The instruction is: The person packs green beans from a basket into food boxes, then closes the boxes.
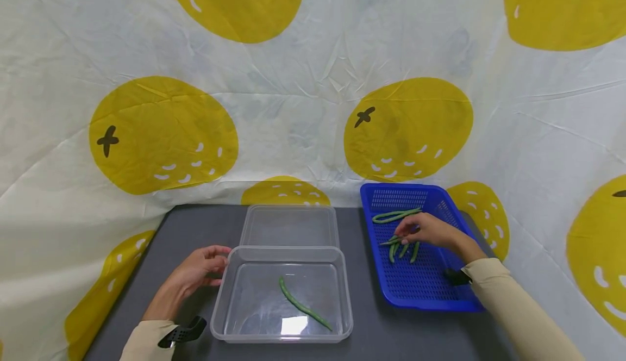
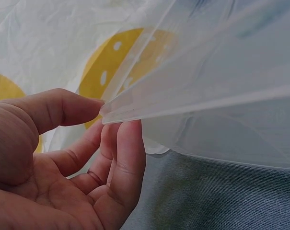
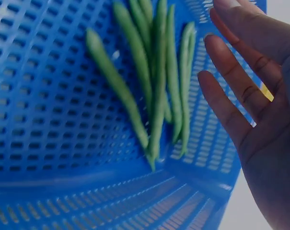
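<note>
My left hand [image 1: 198, 268] pinches the left rim of a clear plastic container [image 1: 220, 306]. In the left wrist view, the thumb lies on the container's rim [image 2: 183, 103] and the fingers are beneath it. A single green bean [image 1: 304, 305] lies inside the container. Over a blue perforated basket [image 1: 406, 290], my right hand [image 1: 430, 229] reaches in above several green beans [image 1: 414, 252]. From the right wrist, its fingers look loosely extended beside the green beans [image 3: 117, 81], with nothing visible in them. The thumb and index tips are cut off at the top edge there.
A clear, flat, lid-like plastic piece [image 1: 288, 225] lies behind the container on the dark grey table [image 1: 195, 225]. A white cloth [image 1: 303, 127] printed with yellow fruit hangs along the back and sides. The basket stands to the container's right.
</note>
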### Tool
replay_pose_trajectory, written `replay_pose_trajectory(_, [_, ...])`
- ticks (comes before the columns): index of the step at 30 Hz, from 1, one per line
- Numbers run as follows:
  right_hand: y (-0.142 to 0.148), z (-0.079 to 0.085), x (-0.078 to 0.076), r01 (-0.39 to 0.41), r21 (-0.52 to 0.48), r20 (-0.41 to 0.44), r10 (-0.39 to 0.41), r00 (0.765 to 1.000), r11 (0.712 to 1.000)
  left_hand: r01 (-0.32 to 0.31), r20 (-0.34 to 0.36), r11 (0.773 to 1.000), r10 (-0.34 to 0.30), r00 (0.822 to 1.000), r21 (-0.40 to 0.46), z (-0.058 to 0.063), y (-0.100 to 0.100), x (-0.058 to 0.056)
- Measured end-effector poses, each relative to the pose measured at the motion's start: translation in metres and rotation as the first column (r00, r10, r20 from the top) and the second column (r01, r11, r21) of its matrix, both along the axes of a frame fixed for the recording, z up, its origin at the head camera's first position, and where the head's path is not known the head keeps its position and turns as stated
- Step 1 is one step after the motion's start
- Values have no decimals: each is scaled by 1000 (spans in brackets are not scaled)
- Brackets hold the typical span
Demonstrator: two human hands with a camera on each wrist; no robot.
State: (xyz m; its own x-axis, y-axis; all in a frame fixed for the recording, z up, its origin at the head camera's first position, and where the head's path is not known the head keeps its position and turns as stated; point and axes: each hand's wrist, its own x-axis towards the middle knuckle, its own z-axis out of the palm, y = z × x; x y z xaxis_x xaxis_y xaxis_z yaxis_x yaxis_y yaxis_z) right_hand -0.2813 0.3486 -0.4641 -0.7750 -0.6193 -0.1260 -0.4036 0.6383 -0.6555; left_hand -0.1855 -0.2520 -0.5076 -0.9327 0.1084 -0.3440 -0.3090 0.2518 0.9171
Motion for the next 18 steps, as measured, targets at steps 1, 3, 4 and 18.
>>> replay_pose_trajectory(1, [2,-1,-1,-1,3,1,1,1000,1000,0,-1,1000,0,1000,2,0,0,0])
replay_pose_trajectory(3, [7,-5,-3,-8,7,6,8,1000,1000,-1,-1,1000,1,1000,6,0,0,0])
replay_pose_trajectory(4, [9,-7,-4,-13,8,11,13,1000,1000,0,-1,1000,0,1000,6,0,0,0])
replay_pose_trajectory(18, [32,-26,-12,-6,60,110,-1,994,998,3,13,1000,-3,1000,8,1,-2,-3])
